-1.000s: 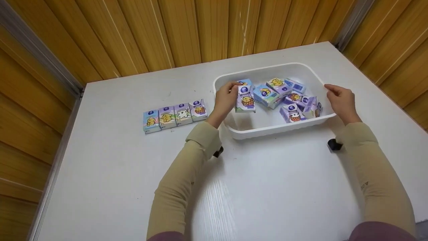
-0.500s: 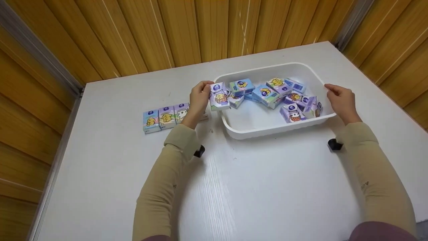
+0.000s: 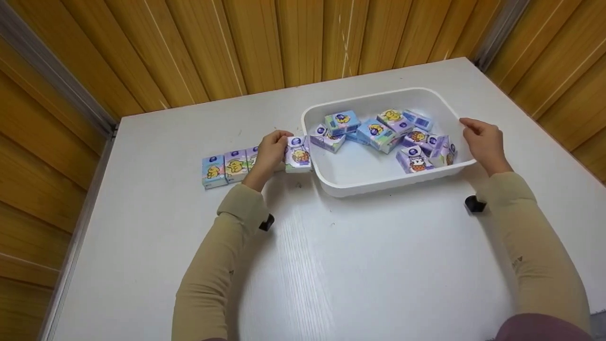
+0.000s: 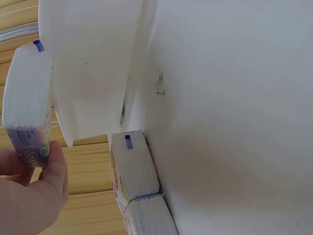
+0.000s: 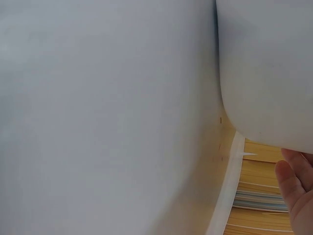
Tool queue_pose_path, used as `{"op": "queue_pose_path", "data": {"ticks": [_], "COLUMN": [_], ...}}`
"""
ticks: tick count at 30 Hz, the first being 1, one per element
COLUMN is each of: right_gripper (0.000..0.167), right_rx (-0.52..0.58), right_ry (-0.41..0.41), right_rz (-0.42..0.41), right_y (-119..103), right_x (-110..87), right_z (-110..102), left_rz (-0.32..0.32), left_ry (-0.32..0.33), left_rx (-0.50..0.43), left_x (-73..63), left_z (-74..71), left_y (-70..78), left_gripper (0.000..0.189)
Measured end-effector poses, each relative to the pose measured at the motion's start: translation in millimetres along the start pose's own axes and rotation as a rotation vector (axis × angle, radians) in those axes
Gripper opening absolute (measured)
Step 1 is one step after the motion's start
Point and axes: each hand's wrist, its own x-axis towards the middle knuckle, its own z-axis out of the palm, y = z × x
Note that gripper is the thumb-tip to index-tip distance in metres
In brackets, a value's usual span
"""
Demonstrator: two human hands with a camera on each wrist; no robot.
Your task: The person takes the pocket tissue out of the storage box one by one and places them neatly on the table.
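Note:
My left hand (image 3: 266, 158) pinches a small tissue pack (image 3: 298, 156), white and purple with a cartoon print, beside the left wall of a white plastic basin (image 3: 360, 185). In the left wrist view, fingers and thumb grip the lower end of that tissue pack (image 4: 28, 93), raised above the row. Several similar packs (image 3: 213, 171) stand side by side on the table; the row's right end is partly hidden by my left hand. My right hand (image 3: 485, 144) holds the basin's right rim with its fingertips. More tissue packs (image 3: 376, 132) lie jumbled inside the basin.
A white table (image 3: 388, 255) carries the row and the basin. Wood-look panels (image 3: 298, 42) enclose its back and sides. A black wrist-worn piece (image 3: 475, 204) shows under the right sleeve, with another (image 3: 266, 222) at the left one.
My left hand has lifted the tissue pack out of the basin and carried it left over the rim, then lower toward the row's right end. My right hand has stayed at the rim.

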Motion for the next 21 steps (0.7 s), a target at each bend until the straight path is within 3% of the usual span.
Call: {"op": "queue_pose_path", "data": {"ticks": [13,21], "right_gripper": [0.043,0.043], "right_rx": [0.006,0.015], "right_ry": [0.023,0.013], "right_rz": [-0.015,-0.005], "right_y": [0,0], "right_x": [-2.2,-1.8], "right_z": [0,0], "left_rz": [0.006,-0.025], "left_ry": [-0.005,0.019], "left_rx": [0.212,0.224], "left_x": [-6.2,-7.3], "left_z": [-8.8,-8.4], "left_y": [-22.0,-29.7], "left_gripper": [0.027,0.026]}}
